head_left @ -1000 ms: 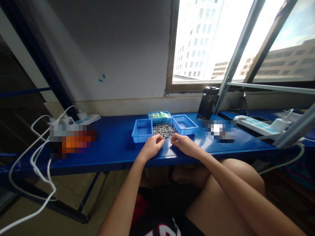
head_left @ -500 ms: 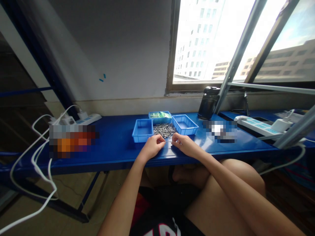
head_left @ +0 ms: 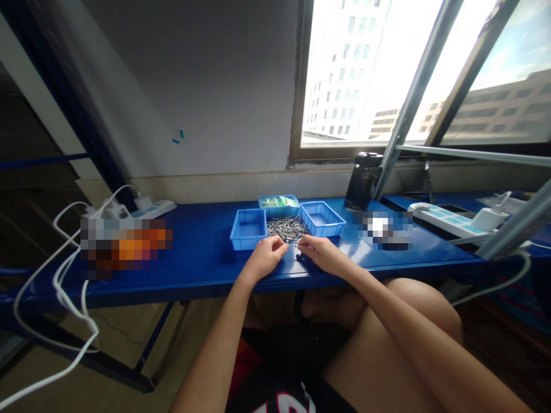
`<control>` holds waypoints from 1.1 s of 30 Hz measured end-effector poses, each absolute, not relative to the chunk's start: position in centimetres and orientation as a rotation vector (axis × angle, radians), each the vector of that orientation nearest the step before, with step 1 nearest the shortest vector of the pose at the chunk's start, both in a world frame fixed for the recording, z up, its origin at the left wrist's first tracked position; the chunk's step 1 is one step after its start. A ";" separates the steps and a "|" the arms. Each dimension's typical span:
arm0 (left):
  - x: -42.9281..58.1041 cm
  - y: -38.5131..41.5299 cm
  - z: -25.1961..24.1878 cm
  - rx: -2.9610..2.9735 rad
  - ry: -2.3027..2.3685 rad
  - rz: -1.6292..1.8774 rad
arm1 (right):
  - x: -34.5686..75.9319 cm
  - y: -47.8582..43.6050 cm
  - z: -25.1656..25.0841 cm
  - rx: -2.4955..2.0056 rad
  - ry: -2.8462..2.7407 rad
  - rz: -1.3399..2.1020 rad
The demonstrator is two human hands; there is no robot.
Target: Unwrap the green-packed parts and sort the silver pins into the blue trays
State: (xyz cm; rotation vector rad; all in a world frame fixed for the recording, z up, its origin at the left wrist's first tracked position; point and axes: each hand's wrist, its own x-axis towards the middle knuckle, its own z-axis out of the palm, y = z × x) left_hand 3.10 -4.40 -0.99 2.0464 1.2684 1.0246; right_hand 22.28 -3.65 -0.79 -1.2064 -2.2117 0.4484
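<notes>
My left hand (head_left: 267,256) rests at the front of the blue table, its thumb and fingertips closed in a pinch. Opposite it, my right hand (head_left: 322,253) is also pinched, a short gap between the two. Small thin metal pieces show at the fingertips, too small to tell their exact kind. Just beyond lies a heap of slim silvery metal pieces (head_left: 287,227). A blue plastic bin (head_left: 248,238) stands left of the heap and another blue bin (head_left: 329,229) right of it. At the back, a third blue bin (head_left: 279,211) holds a green and clear plastic packet (head_left: 284,202).
A black flask (head_left: 362,182) stands behind on the right. Power strips with plugs sit on the left (head_left: 155,209) and right (head_left: 447,220). White cables (head_left: 69,291) hang over the left edge. Blurred-out items lie on both sides. A metal post (head_left: 415,74) rises at right.
My right hand's fingers have drawn slightly closer to the left hand, and both pinches hold. The bins and the heap look unchanged; the view has shifted slightly.
</notes>
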 end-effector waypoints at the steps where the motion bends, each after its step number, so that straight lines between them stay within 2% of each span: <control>1: 3.1 -4.4 -1.0 2.044 1.259 1.029 | 22.3 -3.7 -0.7 -1.197 -2.217 0.452; 10: 3.1 -4.3 -1.1 2.000 1.131 0.998 | 22.2 -4.0 -0.6 -1.136 -2.257 0.502; 23: 3.2 -4.5 -0.9 2.009 1.025 0.965 | 22.1 -3.8 -1.2 -1.010 -2.382 0.350; 33: 3.2 -4.5 -1.2 2.010 1.129 1.066 | 21.8 -4.3 -0.6 -1.162 -2.272 0.418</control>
